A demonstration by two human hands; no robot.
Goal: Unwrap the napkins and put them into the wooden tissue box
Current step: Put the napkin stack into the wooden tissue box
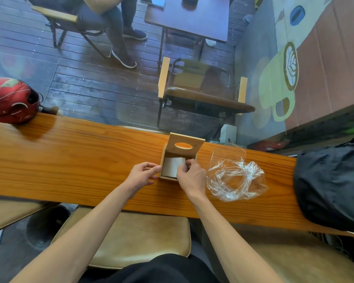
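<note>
A wooden tissue box [164,154] stands on the orange wooden counter [70,156], its lid [185,145] with an oval slot raised upright at the far side. A stack of white napkins [172,167] lies inside the box. My left hand [143,174] rests against the box's left wall, fingertips touching the edge. My right hand [191,176] is over the box's right side, fingers pinching the napkin stack's right edge. The empty clear plastic wrapper [233,178] lies crumpled to the right of the box.
A red helmet [10,100] sits at the counter's far left and a black bag [333,186] on its right end. Beyond the glass are a chair [204,97], a dark table [188,17] and a seated person's legs [110,23]. A padded stool [131,237] is below me.
</note>
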